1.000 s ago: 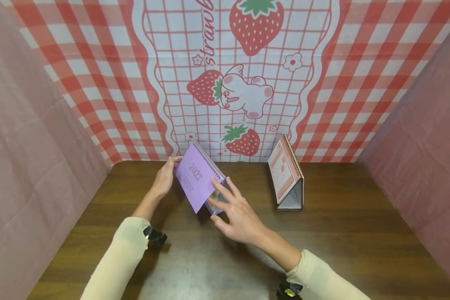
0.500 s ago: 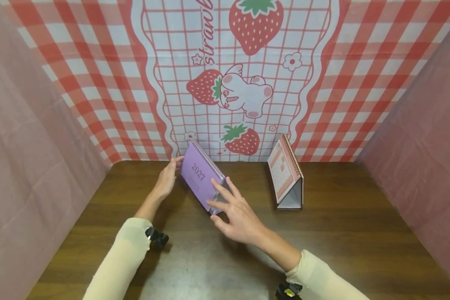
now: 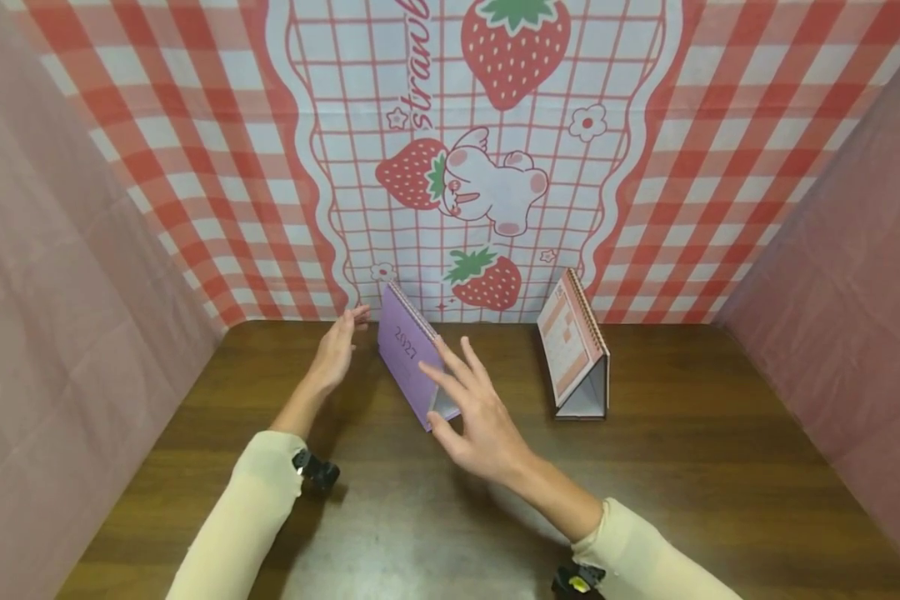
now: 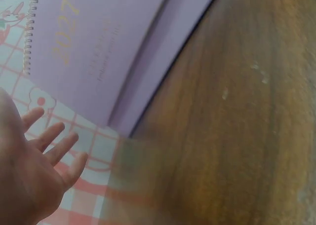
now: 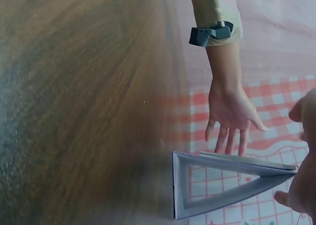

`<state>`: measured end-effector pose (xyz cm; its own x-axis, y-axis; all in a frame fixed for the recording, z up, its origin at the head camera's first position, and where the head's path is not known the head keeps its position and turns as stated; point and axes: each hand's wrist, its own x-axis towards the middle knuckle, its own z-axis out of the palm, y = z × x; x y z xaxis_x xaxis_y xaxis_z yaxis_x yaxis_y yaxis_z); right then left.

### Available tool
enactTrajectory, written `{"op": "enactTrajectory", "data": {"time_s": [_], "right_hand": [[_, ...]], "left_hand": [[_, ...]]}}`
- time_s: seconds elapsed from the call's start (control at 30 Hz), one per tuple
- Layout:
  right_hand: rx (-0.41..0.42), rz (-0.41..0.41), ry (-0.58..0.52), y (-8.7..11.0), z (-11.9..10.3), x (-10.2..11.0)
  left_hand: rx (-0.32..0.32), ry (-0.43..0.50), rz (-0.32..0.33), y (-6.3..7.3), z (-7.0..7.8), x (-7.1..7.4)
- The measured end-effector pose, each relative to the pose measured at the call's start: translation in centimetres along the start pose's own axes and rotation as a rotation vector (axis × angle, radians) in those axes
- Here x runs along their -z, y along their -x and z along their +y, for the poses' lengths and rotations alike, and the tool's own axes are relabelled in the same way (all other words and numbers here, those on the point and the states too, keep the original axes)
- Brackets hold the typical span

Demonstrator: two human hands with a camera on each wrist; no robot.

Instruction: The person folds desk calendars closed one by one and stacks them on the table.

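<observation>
A purple desk calendar (image 3: 408, 375) marked 2027 stands as a tent on the table, its spiral binding along the top. In the left wrist view its cover (image 4: 98, 42) hangs flat above the base. My left hand (image 3: 333, 354) is beside its left side, fingers straight and apart from it. At the near end is my right hand (image 3: 483, 425), fingers spread in front of the open triangular side. Whether those fingers touch the calendar cannot be told. The right wrist view shows the hollow triangular stand (image 5: 180, 185) end-on, with part of my right hand (image 5: 303, 180) at the edge.
A second desk calendar (image 3: 566, 342), with a pink and white month page, stands to the right. Behind the brown wooden table (image 3: 682, 467) hangs a strawberry-print checked cloth (image 3: 757, 167). Pink cloth walls (image 3: 847, 275) enclose both sides.
The purple cover, lifted outward a second ago, has swung down against its stand. The calendar has shifted slightly right. My left hand has come away from it; my right fingers have moved up slightly.
</observation>
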<state>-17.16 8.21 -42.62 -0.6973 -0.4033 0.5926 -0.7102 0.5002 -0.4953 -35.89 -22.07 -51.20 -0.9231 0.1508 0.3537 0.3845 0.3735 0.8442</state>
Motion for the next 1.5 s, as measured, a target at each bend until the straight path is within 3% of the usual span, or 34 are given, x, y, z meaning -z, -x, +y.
{"op": "enactTrajectory", "data": {"time_s": [0.13, 0.3, 0.47, 0.57, 0.67, 0.77, 0.87, 0.9, 1.0, 1.1, 1.2, 1.37, 1.43, 1.5], "right_hand": [[-0.084, 0.059, -0.053, 0.1, -0.5, 0.0], [-0.226, 0.048, -0.120, 0.4, -1.0, -0.4], [-0.355, -0.039, -0.193, 0.6, -1.4, -1.0], [-0.385, -0.089, -0.215, 0.6, -1.5, -1.3], [-0.389, -0.109, -0.218, 0.6, -1.6, -1.5], [-0.388, -0.113, -0.211, 0.6, -1.6, -1.6], [-0.386, -0.116, -0.200, 0.6, -1.6, -1.6], [-0.383, -0.117, -0.197, 0.6, -1.6, -1.6], [-0.380, -0.119, -0.186, 0.5, -1.5, -1.5], [-0.376, -0.111, -0.180, 0.5, -1.2, -1.4], [-0.372, -0.100, -0.177, 0.4, -0.8, -1.2], [-0.378, -0.087, -0.193, 0.1, 0.0, -0.9], [-0.388, -0.082, -0.202, 0.0, 0.4, -0.8], [-0.396, -0.076, -0.214, -0.2, 0.9, -0.7]], "left_hand": [[-0.033, 0.048, 0.005, -0.1, 1.0, -0.1], [-0.023, 0.075, -0.009, 0.6, 4.5, -0.5], [-0.035, 0.039, 0.004, 0.1, 4.4, -1.2], [-0.007, 0.034, -0.020, 0.5, 5.8, -1.5], [0.052, 0.038, -0.068, 1.7, 9.3, -1.6], [0.069, 0.026, -0.074, 2.0, 10.0, -1.7], [0.029, 0.041, -0.071, 1.5, 8.1, -1.6], [0.001, 0.043, -0.065, 0.9, 6.2, -1.7], [-0.022, 0.036, -0.059, -0.2, 2.7, -1.8], [-0.021, 0.010, -0.033, -0.7, 0.8, -2.1], [-0.012, 0.004, -0.015, -0.2, 2.0, -2.1], [0.051, 0.017, -0.036, 2.1, 8.3, -1.6], [0.087, -0.003, -0.043, 2.8, 10.2, -1.5], [0.105, -0.027, -0.044, 3.2, 11.0, -1.4]]}}
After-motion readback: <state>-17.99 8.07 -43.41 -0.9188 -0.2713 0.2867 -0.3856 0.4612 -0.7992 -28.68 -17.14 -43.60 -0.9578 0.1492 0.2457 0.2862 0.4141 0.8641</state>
